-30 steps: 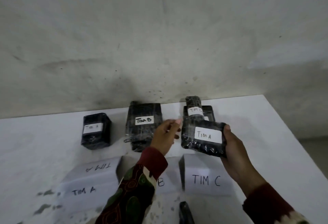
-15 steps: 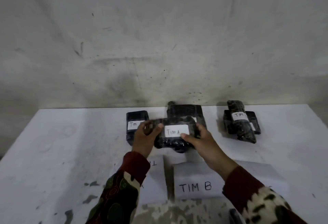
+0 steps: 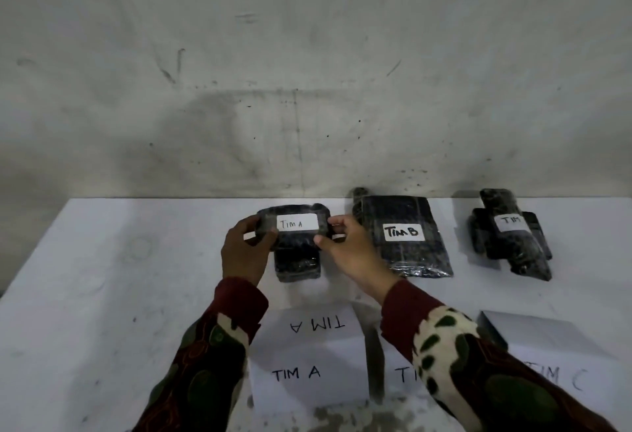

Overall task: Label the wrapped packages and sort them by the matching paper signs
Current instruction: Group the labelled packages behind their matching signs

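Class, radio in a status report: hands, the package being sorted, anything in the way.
Both hands, left hand and right hand, grip the TIM A package. Held over another package, behind the TIM A sign. Nothing in the way.

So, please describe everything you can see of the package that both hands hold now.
The held package is a dark, glossy bundle, apparently wrapped in black plastic film. A white label on its front reads "TIM A". It lies crosswise over another dark package in the row behind the TIM A sign; whether they touch is unclear. The left hand grips its left end, and the right hand pinches its right end.
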Tool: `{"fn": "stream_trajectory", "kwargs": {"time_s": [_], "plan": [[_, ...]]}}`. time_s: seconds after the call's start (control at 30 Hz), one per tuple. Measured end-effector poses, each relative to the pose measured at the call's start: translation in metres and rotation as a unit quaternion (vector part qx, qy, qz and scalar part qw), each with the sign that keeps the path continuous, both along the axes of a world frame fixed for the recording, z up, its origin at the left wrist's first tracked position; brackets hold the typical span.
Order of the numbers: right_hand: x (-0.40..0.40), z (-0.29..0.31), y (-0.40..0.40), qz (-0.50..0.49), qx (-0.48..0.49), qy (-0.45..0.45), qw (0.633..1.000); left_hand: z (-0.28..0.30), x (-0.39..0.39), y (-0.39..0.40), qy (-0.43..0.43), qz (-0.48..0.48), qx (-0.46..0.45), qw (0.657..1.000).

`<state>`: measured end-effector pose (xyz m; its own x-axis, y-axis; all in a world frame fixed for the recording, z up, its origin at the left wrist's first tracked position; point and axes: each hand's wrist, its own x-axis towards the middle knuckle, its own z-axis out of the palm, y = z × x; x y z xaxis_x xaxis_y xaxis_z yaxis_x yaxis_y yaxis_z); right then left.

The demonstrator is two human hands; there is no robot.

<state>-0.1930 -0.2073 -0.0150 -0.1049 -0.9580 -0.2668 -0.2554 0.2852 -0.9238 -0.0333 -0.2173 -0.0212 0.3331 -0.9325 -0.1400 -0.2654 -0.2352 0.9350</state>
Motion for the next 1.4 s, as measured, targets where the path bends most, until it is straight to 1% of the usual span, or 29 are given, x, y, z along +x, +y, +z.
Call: {"fn": "stream_trajectory", "kwargs": {"time_s": [0.1, 0.23, 0.37, 0.53, 0.63, 0.73, 0.8, 0.9, 1.07, 1.13, 1.2, 1.3, 1.4], "plan": [[0.003, -0.002, 0.000, -0.003, -0.001, 0.013, 1.000, -0.004, 0.002, 0.000, -0.036, -0.004, -0.004, 0.999], [-0.005, 0.001, 0.012, -0.010, -0.017, 0.033, 0.999, 0.001, -0.006, 0.010, -0.080, 0.014, -0.049, 0.996], [-0.026, 0.011, 0.037, -0.045, -0.029, 0.002, 0.999, 0.009, -0.025, 0.033, -0.123, 0.013, -0.104, 0.987], [-0.068, 0.022, 0.087, -0.104, -0.051, -0.011, 0.993, 0.021, -0.072, 0.074, -0.102, 0.005, -0.123, 0.987], [-0.095, 0.027, 0.119, -0.126, -0.053, -0.010, 0.991, 0.023, -0.097, 0.098, -0.058, -0.049, -0.118, 0.990], [-0.124, 0.029, 0.153, -0.144, -0.054, -0.019, 0.988, 0.023, -0.124, 0.129, -0.058, -0.101, -0.125, 0.985], [-0.139, 0.027, 0.173, -0.152, -0.048, -0.022, 0.987, 0.021, -0.140, 0.149, -0.046, -0.127, -0.104, 0.985], [-0.157, 0.017, 0.204, -0.161, -0.038, -0.030, 0.986, 0.011, -0.163, 0.180, -0.029, -0.195, -0.068, 0.978], [-0.175, -0.002, 0.244, -0.155, 0.008, 0.016, 0.988, -0.016, -0.187, 0.220, -0.068, -0.272, -0.022, 0.960], [-0.180, -0.011, 0.258, -0.134, 0.031, 0.051, 0.989, -0.024, -0.195, 0.229, -0.092, -0.298, 0.001, 0.950], [-0.185, -0.021, 0.273, -0.109, 0.050, 0.107, 0.987, -0.030, -0.202, 0.238, -0.121, -0.317, 0.017, 0.940], [-0.191, -0.031, 0.288, -0.051, 0.112, 0.171, 0.978, -0.034, -0.212, 0.246, -0.148, -0.326, 0.042, 0.933], [-0.196, -0.035, 0.296, 0.007, 0.174, 0.166, 0.971, -0.039, -0.221, 0.254, -0.177, -0.329, 0.082, 0.924]]}}
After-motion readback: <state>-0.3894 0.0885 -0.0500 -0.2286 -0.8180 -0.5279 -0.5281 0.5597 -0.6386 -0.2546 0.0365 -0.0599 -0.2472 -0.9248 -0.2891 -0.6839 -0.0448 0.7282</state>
